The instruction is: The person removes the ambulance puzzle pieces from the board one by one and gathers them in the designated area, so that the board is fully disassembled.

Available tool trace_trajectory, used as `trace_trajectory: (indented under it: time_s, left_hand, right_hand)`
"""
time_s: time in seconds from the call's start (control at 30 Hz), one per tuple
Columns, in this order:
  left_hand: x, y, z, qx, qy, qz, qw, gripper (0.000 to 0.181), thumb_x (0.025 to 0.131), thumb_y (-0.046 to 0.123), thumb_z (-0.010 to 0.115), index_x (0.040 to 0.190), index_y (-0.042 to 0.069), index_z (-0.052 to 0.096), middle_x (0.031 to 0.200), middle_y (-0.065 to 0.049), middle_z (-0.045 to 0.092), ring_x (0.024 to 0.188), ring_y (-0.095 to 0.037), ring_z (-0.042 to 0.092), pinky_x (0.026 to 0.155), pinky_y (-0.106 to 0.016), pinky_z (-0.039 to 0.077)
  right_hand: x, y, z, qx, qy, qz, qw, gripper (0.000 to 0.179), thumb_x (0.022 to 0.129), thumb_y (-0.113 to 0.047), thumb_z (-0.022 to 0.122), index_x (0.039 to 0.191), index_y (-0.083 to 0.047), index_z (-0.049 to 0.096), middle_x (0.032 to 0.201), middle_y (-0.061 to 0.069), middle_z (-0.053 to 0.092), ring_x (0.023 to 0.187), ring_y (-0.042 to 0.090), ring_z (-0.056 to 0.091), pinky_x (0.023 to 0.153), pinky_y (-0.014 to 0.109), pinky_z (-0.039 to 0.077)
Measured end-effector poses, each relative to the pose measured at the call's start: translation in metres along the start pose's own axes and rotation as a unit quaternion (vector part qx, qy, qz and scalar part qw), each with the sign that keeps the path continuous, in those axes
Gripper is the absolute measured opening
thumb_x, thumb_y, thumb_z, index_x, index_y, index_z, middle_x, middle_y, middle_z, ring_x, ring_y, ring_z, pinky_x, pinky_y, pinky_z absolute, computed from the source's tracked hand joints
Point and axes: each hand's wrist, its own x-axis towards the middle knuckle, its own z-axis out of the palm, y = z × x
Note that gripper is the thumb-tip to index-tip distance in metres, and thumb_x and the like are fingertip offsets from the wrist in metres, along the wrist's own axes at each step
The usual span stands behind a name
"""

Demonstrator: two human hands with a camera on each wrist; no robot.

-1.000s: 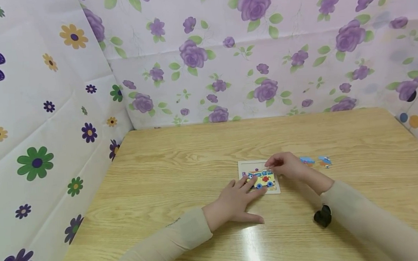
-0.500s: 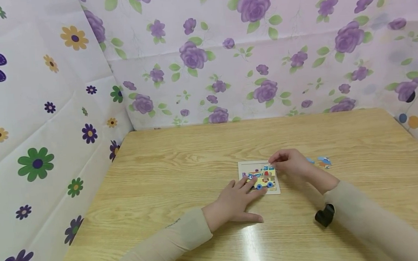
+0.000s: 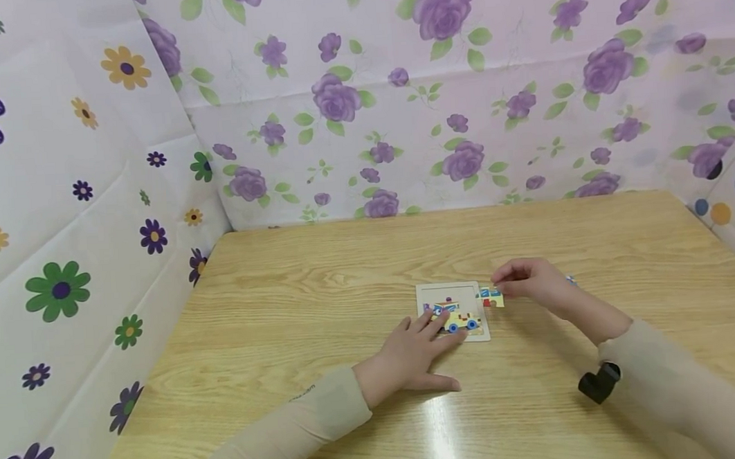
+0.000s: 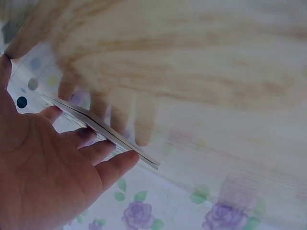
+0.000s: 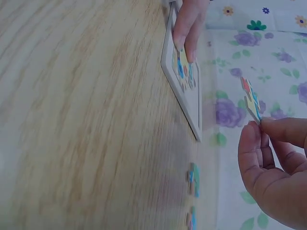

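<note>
A puzzle tray (image 3: pixel 464 291) with a pale rim lies on the table, partly filled with pieces showing a yellow vehicle with blue wheels. Spread, straight fingers of my left hand (image 3: pixel 414 357) rest on its lower left part and hide some of the picture. In the left wrist view the tray (image 4: pixel 103 128) is edge-on under those fingertips. My right hand (image 3: pixel 537 286) pinches a puzzle piece (image 3: pixel 494 299) by its edge, just right of the tray and raised off the table. Yellow, blue and red show on that piece (image 5: pixel 253 103) in the right wrist view.
Two loose puzzle pieces lie on the table past the tray's end, a nearer one (image 5: pixel 194 179) and a farther one (image 5: pixel 193 218). A black device (image 3: pixel 600 382) sits at my right wrist. Flowered cloth (image 3: pixel 338 155) hangs behind the wooden table (image 3: pixel 320 280).
The right hand has lifted the pinched puzzle piece out from over the tray and moved it right, uncovering the tray's upper right part. My left hand stays in place.
</note>
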Motion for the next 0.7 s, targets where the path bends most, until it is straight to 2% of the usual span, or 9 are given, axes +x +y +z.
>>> trace_trajectory:
  time_s: [0.17, 0.4, 0.7]
  left_hand:
    - [-0.001, -0.001, 0.002, 0.004, 0.01, 0.003, 0.9999, 0.081, 0.084, 0.076, 0.037, 0.152, 0.038, 0.013, 0.161, -0.003, 0.01, 0.147, -0.028, 0.012, 0.112, -0.05, 0.029]
    - [-0.001, -0.003, 0.005, 0.004, 0.021, 0.01, 0.9997, 0.081, 0.084, 0.076, 0.037, 0.152, 0.037, 0.014, 0.161, -0.004, 0.011, 0.147, -0.029, 0.013, 0.111, -0.05, 0.03]
    - [0.0, -0.001, 0.004, 0.004, 0.014, 0.009, 0.9998, 0.081, 0.085, 0.076, 0.037, 0.152, 0.038, 0.013, 0.161, -0.004, 0.011, 0.147, -0.028, 0.012, 0.112, -0.049, 0.03]
  right_hand:
    - [-0.01, 0.002, -0.013, -0.009, 0.008, -0.005, 0.9999, 0.029, 0.092, -0.009, 0.061, 0.114, 0.01, 0.058, 0.098, 0.007, 0.064, 0.085, 0.009, 0.062, 0.081, 0.034, 0.056]
    - [-0.025, 0.008, -0.035, -0.035, 0.019, 0.004, 0.9992, 0.034, 0.095, -0.017, 0.059, 0.118, 0.007, 0.056, 0.103, 0.008, 0.064, 0.087, 0.01, 0.063, 0.082, 0.033, 0.055]
    - [-0.046, 0.028, -0.058, -0.048, 0.034, 0.01, 0.9982, 0.036, 0.096, -0.016, 0.057, 0.121, 0.01, 0.053, 0.098, -0.002, 0.065, 0.085, 0.005, 0.064, 0.08, 0.029, 0.056]
